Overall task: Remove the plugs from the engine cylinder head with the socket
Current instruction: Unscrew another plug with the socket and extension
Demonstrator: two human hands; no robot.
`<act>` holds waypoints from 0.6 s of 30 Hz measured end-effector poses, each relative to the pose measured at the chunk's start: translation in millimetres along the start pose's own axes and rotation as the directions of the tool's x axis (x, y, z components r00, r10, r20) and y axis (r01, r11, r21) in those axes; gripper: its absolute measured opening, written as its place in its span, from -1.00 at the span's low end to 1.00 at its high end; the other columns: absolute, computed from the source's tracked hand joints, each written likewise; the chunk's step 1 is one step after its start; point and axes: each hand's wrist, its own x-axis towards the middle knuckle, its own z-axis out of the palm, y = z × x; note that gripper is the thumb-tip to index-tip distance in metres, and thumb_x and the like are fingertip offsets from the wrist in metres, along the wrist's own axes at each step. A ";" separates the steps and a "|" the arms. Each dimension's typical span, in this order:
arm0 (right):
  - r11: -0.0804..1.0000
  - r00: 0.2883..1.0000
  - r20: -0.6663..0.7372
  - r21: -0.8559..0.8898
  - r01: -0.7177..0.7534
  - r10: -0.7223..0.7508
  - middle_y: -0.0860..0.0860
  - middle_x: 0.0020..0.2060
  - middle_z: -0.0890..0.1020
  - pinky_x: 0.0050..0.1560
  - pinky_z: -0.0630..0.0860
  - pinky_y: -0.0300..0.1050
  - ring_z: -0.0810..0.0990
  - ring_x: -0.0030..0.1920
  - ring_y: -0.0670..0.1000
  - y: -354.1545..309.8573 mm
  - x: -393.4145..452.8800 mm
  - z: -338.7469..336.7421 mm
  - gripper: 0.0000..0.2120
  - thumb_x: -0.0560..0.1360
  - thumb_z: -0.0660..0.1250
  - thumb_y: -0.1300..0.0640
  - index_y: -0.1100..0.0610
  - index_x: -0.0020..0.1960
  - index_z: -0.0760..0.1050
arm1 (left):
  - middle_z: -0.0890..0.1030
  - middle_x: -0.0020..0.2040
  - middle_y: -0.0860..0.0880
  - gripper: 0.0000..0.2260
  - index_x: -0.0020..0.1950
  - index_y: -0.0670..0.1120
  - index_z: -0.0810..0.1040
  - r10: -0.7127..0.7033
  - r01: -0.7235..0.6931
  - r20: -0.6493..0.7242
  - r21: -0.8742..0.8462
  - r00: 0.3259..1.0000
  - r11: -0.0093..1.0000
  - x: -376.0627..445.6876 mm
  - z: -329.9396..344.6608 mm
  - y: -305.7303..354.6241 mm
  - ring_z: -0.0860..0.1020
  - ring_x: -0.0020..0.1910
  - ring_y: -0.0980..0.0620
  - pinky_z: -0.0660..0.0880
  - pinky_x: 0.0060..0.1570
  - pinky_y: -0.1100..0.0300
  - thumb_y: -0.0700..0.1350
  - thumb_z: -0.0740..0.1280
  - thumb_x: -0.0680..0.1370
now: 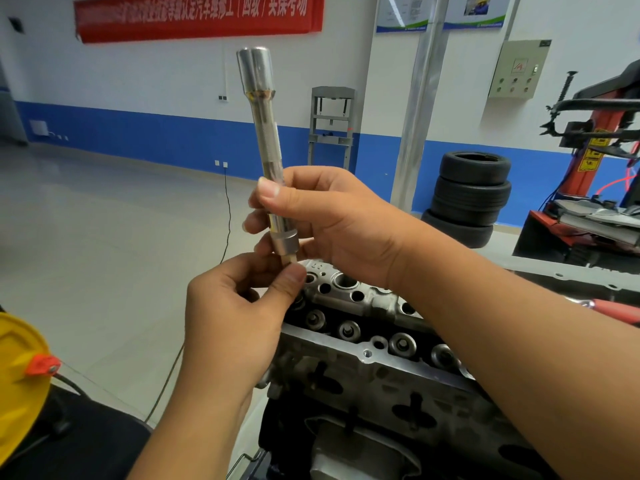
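Note:
A long silver socket tool (265,123) stands nearly upright in the air above the engine cylinder head (367,344). My right hand (332,223) grips its lower shaft, thumb in front. My left hand (239,313) pinches a small pale plug tip (289,259) that sticks out of the socket's lower end. The cylinder head lies below and to the right, with round wells and bolt heads showing along its top.
A stack of black tyres (471,195) stands at the back right by a metal pillar (420,109). A red tyre machine (595,161) fills the far right. A yellow lid (20,372) sits at the lower left. A black cable (227,216) runs across the floor.

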 end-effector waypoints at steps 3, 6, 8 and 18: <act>1.000 0.999 -0.039 0.007 0.020 -0.020 0.12 -0.12 0.72 -0.03 0.65 0.06 0.71 -0.14 0.15 1.1 -0.2 -1.6 -0.86 0.60 0.42 0.07 0.10 -0.03 0.51 | 0.75 -0.15 0.15 -0.79 -0.05 0.20 0.75 -0.001 0.001 0.055 0.000 0.999 1.000 -0.3 -0.9 3.1 0.71 -0.07 0.03 0.61 0.05 -0.05 0.23 0.43 0.43; 0.999 0.998 -0.061 0.027 0.035 -0.033 0.14 -0.11 0.73 -0.08 0.64 0.03 0.72 -0.15 0.15 1.1 0.0 -1.8 -0.84 0.62 0.40 0.08 0.12 -0.03 0.46 | 0.75 -0.15 0.18 -0.87 -0.02 0.25 0.74 -0.016 0.014 0.105 0.021 0.994 1.000 0.8 -2.1 3.9 0.69 -0.06 0.19 0.54 -0.01 0.09 0.11 0.38 0.60; 0.998 0.998 -0.053 0.037 0.043 -0.041 0.14 -0.09 0.73 -0.12 0.62 -0.01 0.71 -0.15 0.14 0.5 -0.1 -1.3 -0.85 0.64 0.37 0.09 0.13 -0.04 0.46 | 0.75 -0.14 0.19 -0.84 -0.01 0.20 0.76 -0.019 0.015 0.092 0.050 0.996 0.999 1.1 -2.9 2.6 0.68 -0.06 0.20 0.55 0.01 0.08 0.00 0.38 0.63; 0.999 0.999 -0.050 -0.047 -0.002 -0.001 0.10 -0.12 0.72 -0.04 0.64 0.03 0.70 -0.14 0.13 -0.4 -0.7 1.6 -0.79 0.65 0.35 -0.03 0.12 0.00 0.56 | 0.70 -0.23 0.19 -0.91 -0.17 0.16 0.69 0.001 0.004 -0.054 0.079 0.999 0.997 -0.8 1.7 4.1 0.66 -0.15 -0.04 0.62 0.00 -0.18 0.03 0.58 0.45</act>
